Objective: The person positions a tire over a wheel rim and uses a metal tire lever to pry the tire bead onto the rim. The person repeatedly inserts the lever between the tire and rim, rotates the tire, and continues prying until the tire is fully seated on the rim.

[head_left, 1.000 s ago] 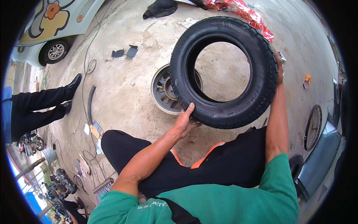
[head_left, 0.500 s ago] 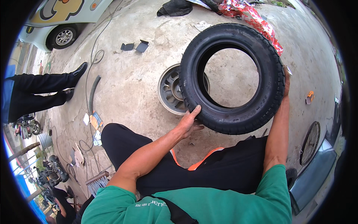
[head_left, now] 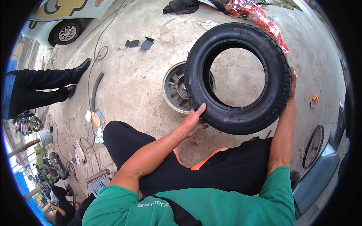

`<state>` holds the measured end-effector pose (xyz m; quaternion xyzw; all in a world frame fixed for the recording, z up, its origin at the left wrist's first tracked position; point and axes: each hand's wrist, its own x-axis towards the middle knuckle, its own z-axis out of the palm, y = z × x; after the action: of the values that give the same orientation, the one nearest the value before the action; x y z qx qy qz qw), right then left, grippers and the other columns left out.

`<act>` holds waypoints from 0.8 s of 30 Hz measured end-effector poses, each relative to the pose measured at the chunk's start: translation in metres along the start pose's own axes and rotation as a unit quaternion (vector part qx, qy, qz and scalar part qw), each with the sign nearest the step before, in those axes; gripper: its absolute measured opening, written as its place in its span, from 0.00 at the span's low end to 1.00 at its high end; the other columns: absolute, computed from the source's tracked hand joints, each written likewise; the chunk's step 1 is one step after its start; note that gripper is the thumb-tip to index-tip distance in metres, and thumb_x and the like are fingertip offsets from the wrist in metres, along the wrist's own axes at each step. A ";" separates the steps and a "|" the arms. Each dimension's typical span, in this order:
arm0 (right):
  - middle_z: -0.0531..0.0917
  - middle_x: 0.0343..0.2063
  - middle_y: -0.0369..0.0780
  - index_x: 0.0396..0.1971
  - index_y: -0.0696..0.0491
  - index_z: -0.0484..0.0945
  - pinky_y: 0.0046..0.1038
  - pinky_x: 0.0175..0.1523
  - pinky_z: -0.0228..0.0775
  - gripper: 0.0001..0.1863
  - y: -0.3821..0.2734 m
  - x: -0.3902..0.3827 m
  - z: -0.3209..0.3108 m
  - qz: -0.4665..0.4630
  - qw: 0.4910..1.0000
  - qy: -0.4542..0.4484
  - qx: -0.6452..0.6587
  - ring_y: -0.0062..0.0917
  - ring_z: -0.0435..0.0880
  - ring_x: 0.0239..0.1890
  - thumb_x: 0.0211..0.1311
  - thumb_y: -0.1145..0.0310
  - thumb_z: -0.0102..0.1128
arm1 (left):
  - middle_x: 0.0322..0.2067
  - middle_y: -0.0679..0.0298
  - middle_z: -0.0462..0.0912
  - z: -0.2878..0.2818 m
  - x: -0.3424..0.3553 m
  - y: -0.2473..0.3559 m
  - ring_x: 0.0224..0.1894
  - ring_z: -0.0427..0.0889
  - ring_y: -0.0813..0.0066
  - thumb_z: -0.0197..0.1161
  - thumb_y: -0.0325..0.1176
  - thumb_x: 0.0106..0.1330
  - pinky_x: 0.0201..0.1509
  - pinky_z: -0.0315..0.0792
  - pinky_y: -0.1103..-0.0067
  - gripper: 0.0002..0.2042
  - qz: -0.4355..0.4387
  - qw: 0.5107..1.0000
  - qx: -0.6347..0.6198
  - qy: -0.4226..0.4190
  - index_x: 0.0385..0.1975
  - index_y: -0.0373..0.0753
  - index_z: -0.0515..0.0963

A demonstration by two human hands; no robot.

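A black tyre with chunky tread [head_left: 237, 120] is held up, tilted, between my two hands in front of my knees. My left hand [head_left: 195, 121] grips its lower-left edge, thumb on the sidewall. My right hand [head_left: 291, 83] is wrapped round its right edge, fingers mostly hidden behind it. Behind the tyre a grey spoked metal wheel rim [head_left: 173, 89] lies on the concrete floor [head_left: 139, 94], partly covered from view by the tyre.
A person's legs [head_left: 45, 90] stand at left, near cables and hose [head_left: 97, 88]. A painted vehicle [head_left: 62, 15] is upper left, red wrapping [head_left: 260, 20] at the back. Bicycle wheel [head_left: 313, 146] and glass panel [head_left: 316, 179] are at right; another person [head_left: 62, 207] is lower left.
The tyre in my hands has shifted slightly right and down in the picture. The surroundings have shifted too, as the view moved. Both hands keep their grip.
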<state>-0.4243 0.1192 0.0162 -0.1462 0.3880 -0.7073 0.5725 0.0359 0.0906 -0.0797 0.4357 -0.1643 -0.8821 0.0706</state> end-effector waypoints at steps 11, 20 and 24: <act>0.88 0.60 0.48 0.68 0.60 0.78 0.38 0.64 0.86 0.31 0.004 -0.005 0.018 0.004 0.999 -0.026 0.019 0.35 0.92 0.55 0.83 0.48 0.54 | 0.81 0.42 0.55 -0.007 0.002 0.001 0.79 0.60 0.31 0.61 0.69 0.74 0.79 0.54 0.35 0.50 0.000 1.000 0.022 0.014 0.83 0.42 0.49; 0.94 0.45 0.44 0.57 0.58 0.85 0.31 0.46 0.90 0.22 -0.012 0.001 0.042 0.014 1.000 -0.006 0.005 0.28 0.95 0.40 0.82 0.55 0.56 | 0.81 0.42 0.56 0.012 -0.003 0.004 0.81 0.60 0.36 0.55 0.69 0.77 0.81 0.51 0.37 0.49 -0.008 0.999 0.029 0.014 0.83 0.35 0.52; 0.94 0.44 0.46 0.54 0.60 0.86 0.32 0.45 0.91 0.22 -0.010 0.005 0.055 0.016 1.000 0.000 0.023 0.29 0.95 0.38 0.83 0.56 0.54 | 0.81 0.44 0.54 -0.004 0.004 0.001 0.81 0.59 0.37 0.51 0.69 0.79 0.81 0.52 0.37 0.48 -0.006 1.000 0.024 -0.013 0.83 0.35 0.51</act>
<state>-0.3965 0.0939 0.0582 -0.1267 0.3741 -0.7067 0.5870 0.0363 0.0873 -0.0848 0.4269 -0.1840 -0.8838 0.0525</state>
